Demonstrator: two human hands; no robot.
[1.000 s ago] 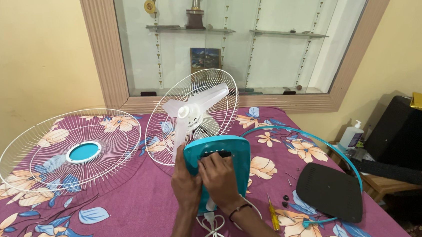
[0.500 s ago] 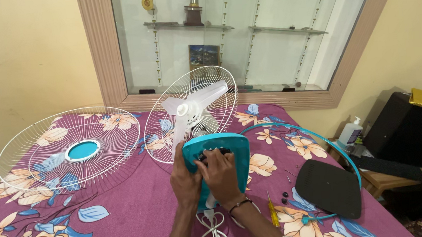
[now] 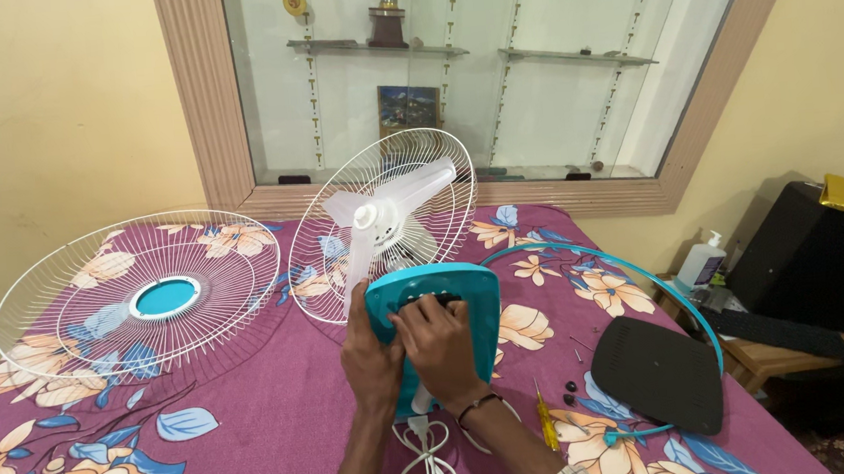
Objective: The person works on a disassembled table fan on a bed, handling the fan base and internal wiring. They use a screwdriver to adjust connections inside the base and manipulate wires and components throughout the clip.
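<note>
A: Fan housing [image 3: 445,310], the teal one, is sitting right under both hands on the purple floral bed cover [image 3: 256,421], with the white blades [image 3: 380,215] and rear grille [image 3: 381,225] standing just beyond the fingers.

B: What are the hands doing on it?

A: Left hand [image 3: 369,356] is gripping the housing's left edge, steadying it. Right hand [image 3: 437,344] is curling its fingertips onto the dark buttons on the teal face, pressing rather than holding anything.

B: Any advice for doing it well?

A: I'd judge that keeping the left hand braced is helping, so the body is not rocking while the right fingers are working the small parts.

B: How is it looking?

A: Smooth, rounded, glossy teal plastic, tilting toward the person. A white cord [image 3: 430,462] is coiling just below the wrists, a yellow screwdriver [image 3: 547,423] is lying right of the right wrist, and the loose front grille [image 3: 140,294] is resting well left of the left hand.
</note>
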